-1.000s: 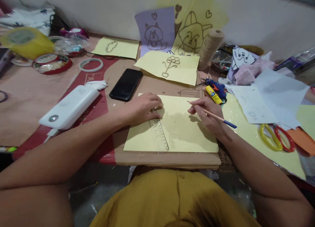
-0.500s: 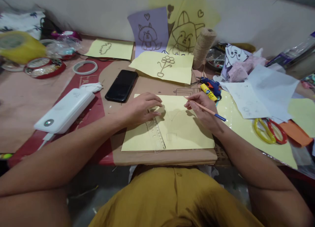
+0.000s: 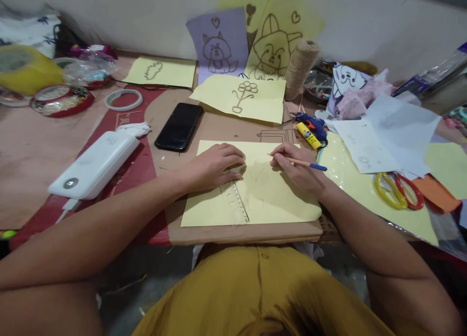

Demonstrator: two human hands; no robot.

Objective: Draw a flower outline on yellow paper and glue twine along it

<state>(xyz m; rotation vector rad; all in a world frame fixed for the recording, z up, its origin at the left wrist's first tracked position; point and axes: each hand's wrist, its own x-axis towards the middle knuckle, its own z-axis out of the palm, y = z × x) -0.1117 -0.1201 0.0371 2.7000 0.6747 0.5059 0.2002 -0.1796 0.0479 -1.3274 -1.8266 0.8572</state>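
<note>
A pale yellow sheet of paper (image 3: 288, 207) lies on the table in front of me, bearing faint pencil lines, among them a V shape near its middle. My left hand (image 3: 219, 165) rests palm down on the sheet's left part, fingers stretched out over the upper end of a clear plastic ruler (image 3: 236, 204). Between the thumb and fingers of my right hand (image 3: 295, 167) is a pencil (image 3: 306, 164) with a blue end. Its point is turned left, close over the upper middle of the sheet; whether it touches the paper I cannot tell.
A black phone (image 3: 178, 127) and white power bank (image 3: 97, 166) lie to the left. Right of the sheet are a yellow glue stick (image 3: 308, 135), a blue glue gun (image 3: 315, 124) and scissors (image 3: 391, 192). A twine spool (image 3: 301, 68) and flower drawing (image 3: 239, 100) are behind.
My left hand has flattened onto the sheet and ruler. My right hand has shifted slightly left and down with the pencil. The sheet's lower right has moved a little.
</note>
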